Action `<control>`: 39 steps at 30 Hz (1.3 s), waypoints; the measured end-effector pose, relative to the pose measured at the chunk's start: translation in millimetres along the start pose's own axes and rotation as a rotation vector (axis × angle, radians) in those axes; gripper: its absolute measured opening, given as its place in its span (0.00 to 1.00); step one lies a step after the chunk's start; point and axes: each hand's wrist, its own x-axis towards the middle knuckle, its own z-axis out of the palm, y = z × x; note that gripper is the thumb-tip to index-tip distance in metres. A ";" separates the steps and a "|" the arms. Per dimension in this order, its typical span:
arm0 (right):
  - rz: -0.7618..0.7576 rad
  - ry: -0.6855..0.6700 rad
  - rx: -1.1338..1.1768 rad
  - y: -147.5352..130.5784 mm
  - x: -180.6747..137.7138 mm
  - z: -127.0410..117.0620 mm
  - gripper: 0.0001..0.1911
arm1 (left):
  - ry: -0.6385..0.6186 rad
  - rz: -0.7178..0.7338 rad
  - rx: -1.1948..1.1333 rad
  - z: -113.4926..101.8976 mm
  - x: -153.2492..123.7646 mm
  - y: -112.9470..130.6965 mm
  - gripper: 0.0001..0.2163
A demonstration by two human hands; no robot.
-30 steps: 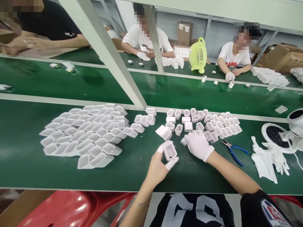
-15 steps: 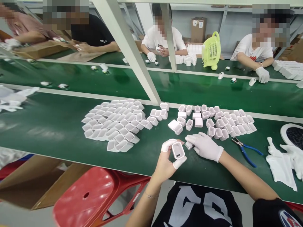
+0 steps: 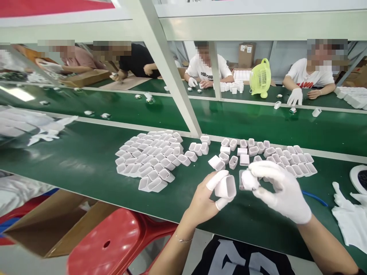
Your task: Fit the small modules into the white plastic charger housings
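My left hand (image 3: pixel 207 198), with white covers on thumb and finger, grips a white plastic housing (image 3: pixel 225 187) whose open end faces right. In my gloved right hand (image 3: pixel 282 189) is a small white part with a clear or metallic end (image 3: pixel 247 180), pinched between thumb and fingers. A narrow gap separates that end from the housing's opening. Behind my hands stand loose white housings (image 3: pixel 233 162), some upright and some lying on their sides. A large cluster of the same housings (image 3: pixel 149 152) stands to the left, and packed rows (image 3: pixel 299 160) stand at the right.
Blue-handled pliers (image 3: pixel 315 198) lie partly hidden behind my right hand, near white gloves (image 3: pixel 348 217). A slanted post (image 3: pixel 180 84) rises from the bench edge. Beyond the green belt (image 3: pixel 258 118), several co-workers sit by a yellow-green fan (image 3: pixel 260 78). A red stool (image 3: pixel 106 240) is below left.
My right hand has lifted the small white part off the bench and brought it beside the housing. My left hand has turned the housing's opening to the right. The camera view has tilted up.
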 end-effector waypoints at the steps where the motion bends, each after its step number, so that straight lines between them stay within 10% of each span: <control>1: -0.064 -0.022 -0.063 -7.2 -0.1 -7.1 0.16 | 0.001 0.038 -0.003 1.7 3.0 2.6 0.24; 29: -0.243 -0.352 -0.382 -17.5 -4.0 -11.1 0.07 | -0.098 0.109 -0.144 23.0 5.8 9.8 0.22; 33: -0.129 -0.294 -0.175 -10.4 -9.8 -6.2 0.08 | -0.094 0.071 -0.189 24.7 4.9 8.4 0.20; 39: 0.443 -0.263 0.668 4.5 -21.7 18.3 0.42 | -0.017 0.099 -0.228 33.8 0.9 7.5 0.22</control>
